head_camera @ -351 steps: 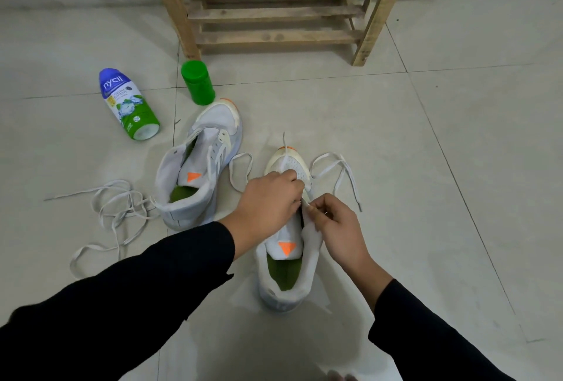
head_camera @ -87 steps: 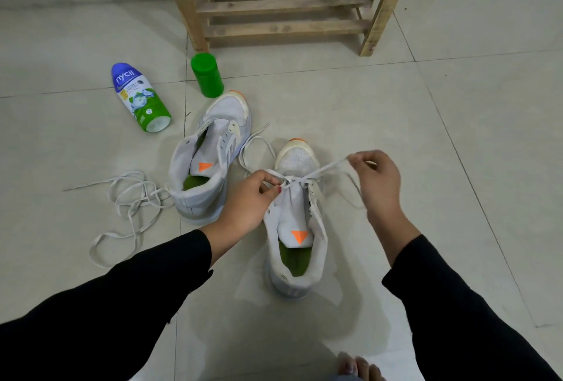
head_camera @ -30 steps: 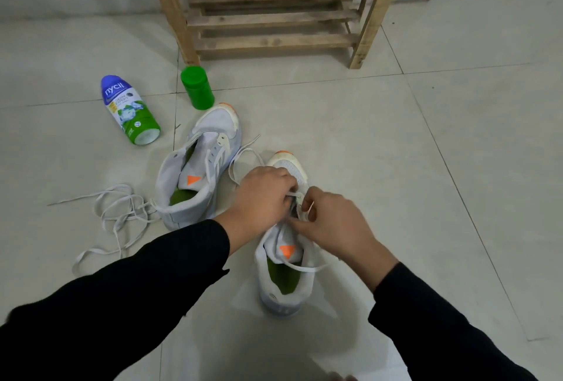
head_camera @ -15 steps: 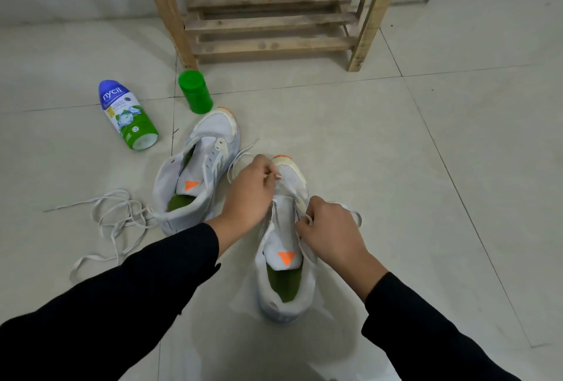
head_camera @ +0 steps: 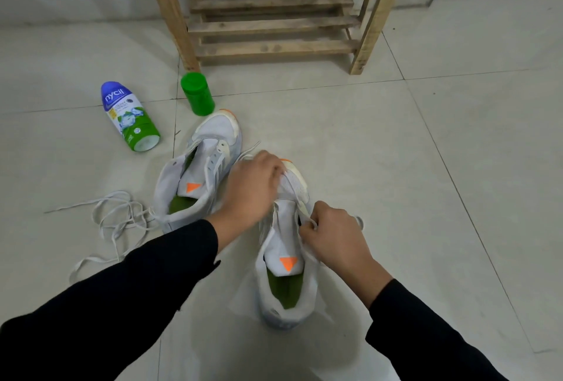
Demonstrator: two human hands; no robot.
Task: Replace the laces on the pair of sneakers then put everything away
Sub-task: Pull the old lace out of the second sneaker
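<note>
Both hands are on the near sneaker (head_camera: 285, 283), which sits on the floor (head_camera: 396, 167). Left hand (head_camera: 254, 188) curls tight over the lace (head_camera: 306, 223) near the toe; right hand (head_camera: 336, 237) has a narrow pinch grip on that lace at the eyelets. Other sneaker (head_camera: 198, 179) sits just left.

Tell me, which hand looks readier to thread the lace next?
Probably the right hand: it pinches the lace beside the sneaker eyelets. The left hand rests over the toe.
</note>
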